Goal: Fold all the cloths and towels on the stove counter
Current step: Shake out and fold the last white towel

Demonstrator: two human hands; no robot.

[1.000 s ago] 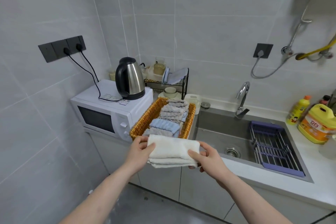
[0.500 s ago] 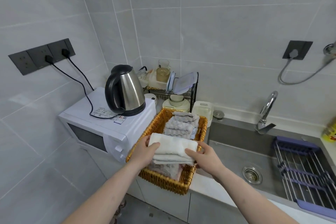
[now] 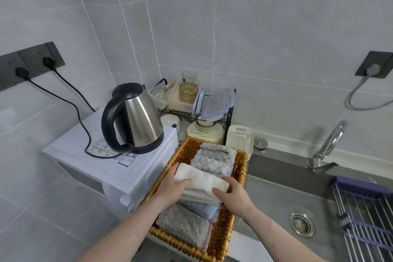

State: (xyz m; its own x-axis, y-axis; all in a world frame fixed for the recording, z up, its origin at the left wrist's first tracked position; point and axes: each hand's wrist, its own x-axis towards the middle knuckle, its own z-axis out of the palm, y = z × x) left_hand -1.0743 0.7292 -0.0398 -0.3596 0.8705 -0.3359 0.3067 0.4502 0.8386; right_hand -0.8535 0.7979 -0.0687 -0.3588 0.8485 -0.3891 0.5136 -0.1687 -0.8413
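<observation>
A folded cream-white towel (image 3: 202, 183) is held over the middle of a wicker basket (image 3: 224, 232). My left hand (image 3: 172, 189) grips its left end and my right hand (image 3: 234, 198) grips its right end. Inside the basket lie several folded cloths: grey ones (image 3: 214, 155) at the far end, a light blue one (image 3: 202, 208) under the towel, and a grey one (image 3: 185, 225) at the near end. The towel hides the cloths in the basket's middle.
A white microwave (image 3: 106, 161) with a steel kettle (image 3: 136, 119) on top stands left of the basket. Behind it is a dish rack (image 3: 197, 110) with containers. A steel sink (image 3: 282, 193) with a tap (image 3: 327, 147) and a purple drain rack (image 3: 365, 215) lies to the right.
The towel and both hands have moved forward from in front of the basket to over its middle, lower among the cloths. The view has closed in on the basket.
</observation>
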